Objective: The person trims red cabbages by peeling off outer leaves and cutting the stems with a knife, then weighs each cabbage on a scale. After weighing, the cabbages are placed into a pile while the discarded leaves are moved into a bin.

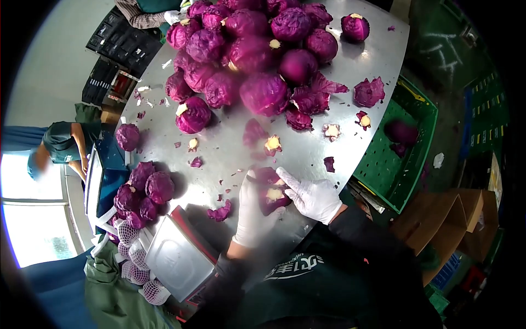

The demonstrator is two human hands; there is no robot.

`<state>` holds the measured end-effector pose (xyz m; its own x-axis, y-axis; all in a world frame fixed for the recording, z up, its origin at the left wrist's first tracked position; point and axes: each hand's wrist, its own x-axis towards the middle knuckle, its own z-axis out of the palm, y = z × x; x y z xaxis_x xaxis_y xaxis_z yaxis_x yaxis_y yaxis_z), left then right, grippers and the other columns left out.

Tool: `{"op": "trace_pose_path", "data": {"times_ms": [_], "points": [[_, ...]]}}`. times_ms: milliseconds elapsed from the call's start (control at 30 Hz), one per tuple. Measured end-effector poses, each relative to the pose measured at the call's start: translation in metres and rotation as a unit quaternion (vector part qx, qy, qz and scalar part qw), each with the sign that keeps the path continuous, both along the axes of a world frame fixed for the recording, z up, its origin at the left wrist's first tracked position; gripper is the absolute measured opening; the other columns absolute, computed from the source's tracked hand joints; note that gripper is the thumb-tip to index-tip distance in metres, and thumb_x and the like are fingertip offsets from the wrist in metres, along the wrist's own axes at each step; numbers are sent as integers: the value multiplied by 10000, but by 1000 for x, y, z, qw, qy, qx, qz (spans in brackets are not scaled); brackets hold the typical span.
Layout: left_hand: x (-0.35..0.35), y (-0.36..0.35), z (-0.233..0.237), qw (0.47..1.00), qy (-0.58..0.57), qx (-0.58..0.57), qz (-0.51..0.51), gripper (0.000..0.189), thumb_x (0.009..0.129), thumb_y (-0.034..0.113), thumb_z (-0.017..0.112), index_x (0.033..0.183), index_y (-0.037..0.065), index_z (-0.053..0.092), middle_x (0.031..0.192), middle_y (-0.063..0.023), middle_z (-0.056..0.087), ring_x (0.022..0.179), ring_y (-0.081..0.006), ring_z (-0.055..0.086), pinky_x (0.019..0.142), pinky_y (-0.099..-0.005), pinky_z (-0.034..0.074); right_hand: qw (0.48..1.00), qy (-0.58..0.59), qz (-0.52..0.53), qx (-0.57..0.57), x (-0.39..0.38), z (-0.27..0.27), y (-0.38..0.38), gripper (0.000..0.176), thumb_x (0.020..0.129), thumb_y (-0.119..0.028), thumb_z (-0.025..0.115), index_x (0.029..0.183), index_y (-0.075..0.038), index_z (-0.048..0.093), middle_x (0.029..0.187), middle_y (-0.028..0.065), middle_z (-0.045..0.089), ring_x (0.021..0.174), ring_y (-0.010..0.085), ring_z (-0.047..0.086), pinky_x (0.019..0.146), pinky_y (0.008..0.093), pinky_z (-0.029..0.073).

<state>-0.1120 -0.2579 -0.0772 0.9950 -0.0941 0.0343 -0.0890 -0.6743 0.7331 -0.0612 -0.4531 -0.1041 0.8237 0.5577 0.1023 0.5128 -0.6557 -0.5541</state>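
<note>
Between my two white-gloved hands is a red cabbage [269, 205], its pale cut stem facing up; a smear on the view blurs part of it. My left hand [255, 213] is closed around its left side. From the right, my right hand [316, 199] has its fingers against the cabbage beside the stem. Just beyond my hands lies a cut stem piece [273, 143] with purple leaf bits. A loose purple leaf [219, 211] lies left of my left hand.
Many red cabbages [247, 55] are heaped on the steel table [361, 60]. A green crate [392, 170] holding purple pieces stands at right. A scale [181, 257] and netted cabbages [155, 293] sit at left. One co-worker's gloved hand [174, 17] is beyond the heap; another person [66, 145] bends at left.
</note>
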Motion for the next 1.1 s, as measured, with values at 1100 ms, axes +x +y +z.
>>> {"op": "trace_pose_path", "data": {"times_ms": [1100], "points": [[-23,-19,-7,987,-64,114,94,888,626,128,893,1421,154,497,1417,-247,384,1275,-412,434,1057,-484,400,972,132,-27,191,-6,3,-3,521,837,-281,693,1321,-127,579,1016,144,650,881,332,667,796,408,555]]}}
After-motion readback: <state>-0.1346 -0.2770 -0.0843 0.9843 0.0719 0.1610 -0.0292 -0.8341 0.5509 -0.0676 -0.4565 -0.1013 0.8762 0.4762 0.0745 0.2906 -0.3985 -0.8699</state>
